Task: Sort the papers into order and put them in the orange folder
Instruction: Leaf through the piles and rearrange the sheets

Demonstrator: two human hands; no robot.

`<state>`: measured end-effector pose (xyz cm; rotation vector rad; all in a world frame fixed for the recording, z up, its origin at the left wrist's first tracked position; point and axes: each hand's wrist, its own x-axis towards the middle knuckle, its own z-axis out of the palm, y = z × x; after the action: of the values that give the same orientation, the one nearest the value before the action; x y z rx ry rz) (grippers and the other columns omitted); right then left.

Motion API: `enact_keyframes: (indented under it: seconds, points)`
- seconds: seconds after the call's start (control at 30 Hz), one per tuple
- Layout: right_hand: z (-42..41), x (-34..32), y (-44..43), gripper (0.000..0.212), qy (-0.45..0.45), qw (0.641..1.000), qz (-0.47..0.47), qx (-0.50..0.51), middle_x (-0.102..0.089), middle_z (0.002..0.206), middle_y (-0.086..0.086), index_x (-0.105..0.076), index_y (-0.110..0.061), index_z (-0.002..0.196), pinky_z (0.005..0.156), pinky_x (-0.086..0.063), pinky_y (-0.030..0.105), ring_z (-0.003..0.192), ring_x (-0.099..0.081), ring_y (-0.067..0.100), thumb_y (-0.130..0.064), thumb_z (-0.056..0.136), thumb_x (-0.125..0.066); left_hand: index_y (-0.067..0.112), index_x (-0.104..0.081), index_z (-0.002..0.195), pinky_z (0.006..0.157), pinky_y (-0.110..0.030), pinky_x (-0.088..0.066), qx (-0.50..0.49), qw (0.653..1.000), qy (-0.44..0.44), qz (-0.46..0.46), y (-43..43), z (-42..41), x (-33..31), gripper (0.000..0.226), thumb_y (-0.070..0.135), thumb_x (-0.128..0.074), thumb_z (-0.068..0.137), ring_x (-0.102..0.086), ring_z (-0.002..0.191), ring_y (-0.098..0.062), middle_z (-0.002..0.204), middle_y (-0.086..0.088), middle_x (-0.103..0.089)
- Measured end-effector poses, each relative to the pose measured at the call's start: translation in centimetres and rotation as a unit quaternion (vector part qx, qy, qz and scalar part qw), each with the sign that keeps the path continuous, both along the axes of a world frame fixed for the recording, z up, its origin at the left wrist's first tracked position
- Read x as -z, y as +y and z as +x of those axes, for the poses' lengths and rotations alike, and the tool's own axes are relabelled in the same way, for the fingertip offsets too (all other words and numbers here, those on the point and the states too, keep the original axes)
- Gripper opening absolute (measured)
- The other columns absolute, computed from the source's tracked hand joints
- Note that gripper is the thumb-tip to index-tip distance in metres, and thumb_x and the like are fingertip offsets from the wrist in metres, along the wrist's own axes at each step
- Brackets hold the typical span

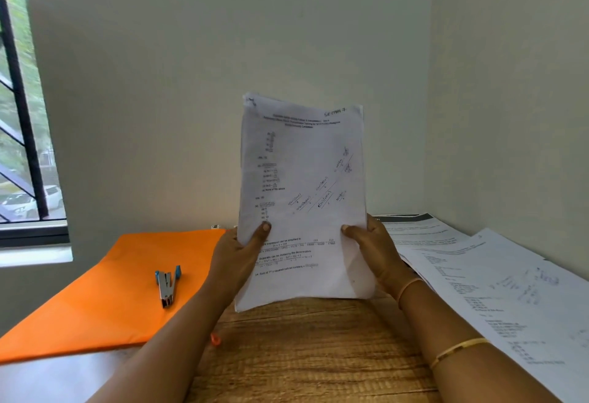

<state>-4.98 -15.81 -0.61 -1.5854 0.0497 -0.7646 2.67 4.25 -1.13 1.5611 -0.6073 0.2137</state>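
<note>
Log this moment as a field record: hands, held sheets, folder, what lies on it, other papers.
left hand: grips the held sheets at the left edge, thumb in front
right hand: grips the right edge, thumb in front
held sheets: upright above the table, print facing the camera
orange folder: flat on the table, left side
stapler: lies on the folder
loose papers: spread on the table, right side

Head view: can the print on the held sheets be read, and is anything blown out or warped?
Head view: the sheets, gripped by left hand and right hand, are soft, print mostly illegible; window overexposed at top left, its frame bowed by the wide lens.
</note>
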Motion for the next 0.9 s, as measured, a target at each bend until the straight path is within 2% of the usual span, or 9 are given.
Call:
enact_keyframes:
  seconds: [0.13,0.23,0.33,0.4,0.47,0.57,0.67,0.77,0.9]
  points:
    - [0.2,0.4,-0.3,0.025,0.015,1.0,0.021,0.002,-0.064,0.089,-0.009,-0.059,-0.029,0.091,0.066,-0.045,0.022,0.081,-0.06,0.011,-0.005,0.092,-0.053,0.014,-0.063,0.091,0.056,-0.023,-0.056,0.01,0.998,0.01,0.058,0.2,0.2,0.4,0.025,0.038,-0.058,0.087,-0.069,0.062,-0.01,0.072,0.004,-0.072]
    - [0.2,0.4,-0.3,0.021,0.025,0.999,0.021,0.005,-0.064,0.09,-0.008,-0.059,-0.026,0.096,0.067,-0.046,0.023,0.081,-0.06,0.012,-0.006,0.092,-0.053,0.016,-0.06,0.088,0.049,-0.015,-0.05,0.015,0.997,0.003,0.078,0.1,0.1,0.5,0.016,0.032,-0.056,0.091,-0.067,0.058,-0.002,0.071,0.006,-0.069]
    - [0.6,0.8,-0.4,0.021,0.04,0.999,0.016,0.017,-0.065,0.098,-0.005,-0.059,-0.026,0.101,0.079,-0.049,0.029,0.09,-0.061,0.016,-0.008,0.093,-0.053,0.021,-0.059,0.09,0.049,-0.011,-0.046,0.013,0.994,0.003,0.105,0.0,0.1,0.8,0.01,0.029,-0.054,0.093,-0.066,0.06,-0.001,0.079,0.008,-0.068]
    - [0.8,0.9,-0.4,0.021,0.069,0.997,-0.009,0.028,-0.064,0.11,0.0,-0.057,-0.023,0.109,0.092,-0.047,0.036,0.101,-0.06,0.021,-0.011,0.093,-0.053,0.023,-0.059,0.09,0.054,-0.016,-0.047,-0.002,0.994,0.023,0.106,0.1,0.4,0.9,0.009,0.03,-0.054,0.094,-0.065,0.069,-0.005,0.083,0.007,-0.068]
    - [0.9,1.0,-0.5,0.023,0.108,0.993,-0.041,0.038,-0.061,0.114,0.001,-0.055,-0.018,0.116,0.096,-0.045,0.035,0.106,-0.057,0.022,-0.012,0.094,-0.053,0.022,-0.06,0.093,0.063,-0.025,-0.05,-0.004,0.991,0.055,0.122,0.2,0.8,1.0,0.008,0.029,-0.056,0.093,-0.066,0.078,-0.014,0.09,0.0,-0.069]
    - [1.1,1.0,-0.8,0.027,0.156,0.985,-0.05,0.054,-0.061,0.112,0.003,-0.057,-0.012,0.117,0.092,-0.046,0.034,0.103,-0.057,0.025,-0.008,0.091,-0.052,0.022,-0.058,0.093,0.073,-0.036,-0.054,0.038,0.983,0.137,0.112,0.2,0.8,0.8,0.005,0.017,-0.059,0.093,-0.066,0.085,-0.025,0.096,-0.008,-0.069]
    - [1.3,1.1,-1.3,0.021,0.207,0.974,-0.047,0.082,-0.063,0.109,0.012,-0.06,-0.007,0.106,0.09,-0.049,0.038,0.099,-0.059,0.03,-0.003,0.086,-0.055,0.017,-0.054,0.092,0.061,-0.031,-0.05,0.032,0.976,0.183,0.112,0.0,0.8,0.3,0.012,0.005,-0.055,0.092,-0.064,0.078,-0.023,0.09,-0.007,-0.065]
    - [1.2,1.2,-1.5,0.016,0.253,0.961,-0.048,0.097,-0.061,0.102,0.018,-0.061,0.002,0.099,0.075,-0.045,0.031,0.09,-0.056,0.029,-0.002,0.083,-0.058,0.01,-0.052,0.086,0.047,-0.023,-0.043,0.01,0.968,0.205,0.143,-0.1,0.6,-0.1,0.011,0.0,-0.051,0.09,-0.058,0.067,-0.02,0.079,-0.007,-0.06]
    - [0.9,1.2,-1.3,0.006,0.279,0.952,-0.094,0.081,-0.057,0.097,0.014,-0.055,-0.007,0.082,0.061,-0.038,0.025,0.082,-0.051,0.022,-0.004,0.085,-0.059,0.003,-0.05,0.084,0.037,-0.019,-0.042,-0.005,0.954,0.261,0.147,0.3,0.6,-0.6,0.006,0.001,-0.052,0.09,-0.056,0.063,-0.023,0.077,-0.013,-0.059]
